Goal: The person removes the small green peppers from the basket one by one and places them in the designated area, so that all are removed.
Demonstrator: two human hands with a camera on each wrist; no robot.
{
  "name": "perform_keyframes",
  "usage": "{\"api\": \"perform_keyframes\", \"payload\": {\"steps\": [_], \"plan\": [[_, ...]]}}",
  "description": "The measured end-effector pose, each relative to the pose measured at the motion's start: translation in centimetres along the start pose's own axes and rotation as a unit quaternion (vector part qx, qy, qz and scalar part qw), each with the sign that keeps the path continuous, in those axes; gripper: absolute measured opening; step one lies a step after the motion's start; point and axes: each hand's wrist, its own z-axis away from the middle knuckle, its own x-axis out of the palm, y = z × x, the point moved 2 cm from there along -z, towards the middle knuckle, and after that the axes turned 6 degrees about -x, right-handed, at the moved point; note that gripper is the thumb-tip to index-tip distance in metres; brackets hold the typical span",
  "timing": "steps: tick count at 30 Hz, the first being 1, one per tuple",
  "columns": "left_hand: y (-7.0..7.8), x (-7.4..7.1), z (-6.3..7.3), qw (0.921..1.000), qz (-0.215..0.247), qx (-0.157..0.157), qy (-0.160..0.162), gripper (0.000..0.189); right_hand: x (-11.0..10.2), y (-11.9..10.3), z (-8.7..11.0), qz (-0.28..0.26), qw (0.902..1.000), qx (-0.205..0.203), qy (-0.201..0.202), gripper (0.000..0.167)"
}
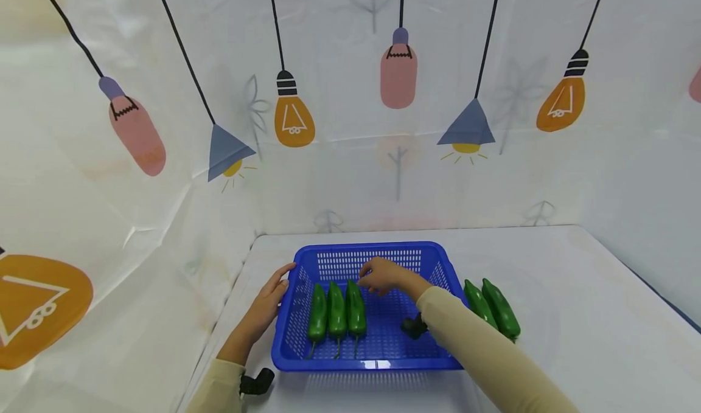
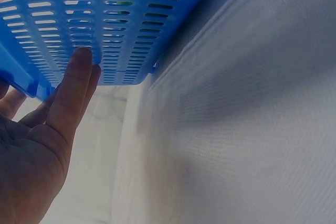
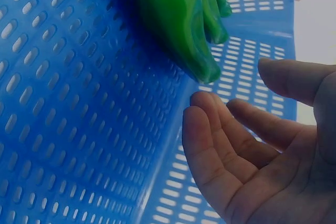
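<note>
A blue perforated plastic basket (image 1: 383, 365) holds a row of three green chili peppers, the left pepper (image 1: 317, 315), the middle pepper (image 1: 336, 315) and the right pepper (image 1: 356, 312), with stems toward the near side. My right hand (image 1: 381, 275) hovers inside the basket beside the tip of the right pepper. In the right wrist view its fingers (image 3: 197, 135) are loosely bent, thumb apart, with nothing between them. My left hand (image 1: 266, 303) touches the basket's left side; its fairly straight fingers (image 2: 73, 93) lie against the outer wall in the left wrist view.
Two more green peppers, an inner one (image 1: 477, 303) and an outer one (image 1: 501, 309), lie on the white table (image 1: 591, 340) right of the basket, partly behind the right forearm. A white printed sheet (image 1: 350, 176) hangs behind and at the left.
</note>
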Motion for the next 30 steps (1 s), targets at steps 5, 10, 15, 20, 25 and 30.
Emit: {"api": "perform_keyframes", "payload": {"steps": [5, 10, 15, 20, 25, 30], "plan": [[0.2, 0.0, 0.1, 1.0, -0.004, 0.007, 0.0, 0.044, 0.3, -0.2, -0.2, 0.013, 0.9998, 0.012, -0.001, 0.037], [0.3, 0.0, 0.1, 1.0, -0.006, 0.007, 0.001, 0.044, 0.7, 0.0, -0.6, 0.024, 0.9995, 0.018, -0.01, 0.038], [0.2, 0.0, 0.2, 1.0, -0.007, 0.004, 0.001, 0.044, 1.3, 0.4, -1.1, 0.032, 0.9992, 0.016, -0.016, 0.039], [0.2, 0.1, 0.2, 1.0, -0.006, 0.001, 0.002, 0.044, 1.7, 0.8, -1.3, 0.035, 0.9987, 0.021, -0.031, 0.035], [0.2, 0.2, 0.1, 1.0, -0.002, 0.001, -0.002, 0.044, 2.0, 0.8, -1.3, 0.019, 0.9982, 0.045, -0.035, 0.032], [0.2, 0.1, 0.1, 1.0, 0.002, 0.001, 0.0, 0.044, 2.5, 0.7, -1.3, -0.004, 0.9982, 0.048, -0.035, 0.031]]}}
